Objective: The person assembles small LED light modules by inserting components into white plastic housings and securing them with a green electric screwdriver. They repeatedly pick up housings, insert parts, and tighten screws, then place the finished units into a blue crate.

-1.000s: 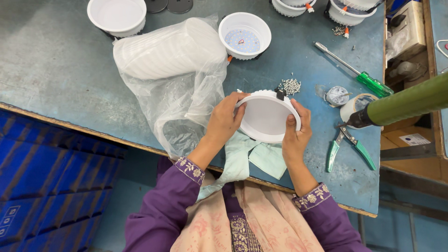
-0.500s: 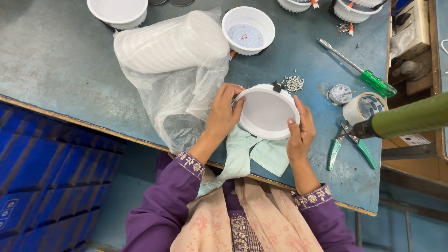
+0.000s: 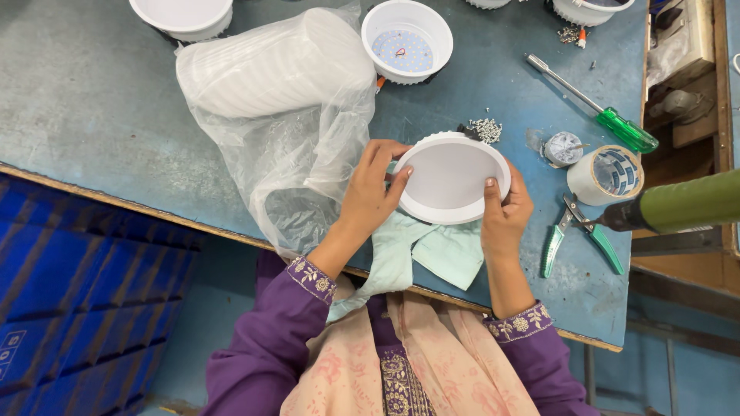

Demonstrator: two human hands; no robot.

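Observation:
I hold a round white lamp housing (image 3: 451, 179) with a flat white cover, tilted slightly above the blue table (image 3: 92, 115). My left hand (image 3: 374, 192) grips its left rim, fingers curled over the edge. My right hand (image 3: 505, 208) grips its right rim, thumb on the cover. A pale green cloth (image 3: 432, 250) lies under the housing at the table's front edge.
A clear plastic bag (image 3: 285, 139) holds a stack of white discs (image 3: 274, 65). An open white housing with an LED board (image 3: 407, 40) stands behind. Small screws (image 3: 486, 129), a green-handled screwdriver (image 3: 609, 115), tape roll (image 3: 609, 173), green pliers (image 3: 574, 235) and a green powered driver (image 3: 686, 202) lie right.
The housing and both hands have stayed in nearly the same grip; my left fingers shifted a little along the rim. The camera view has moved slightly.

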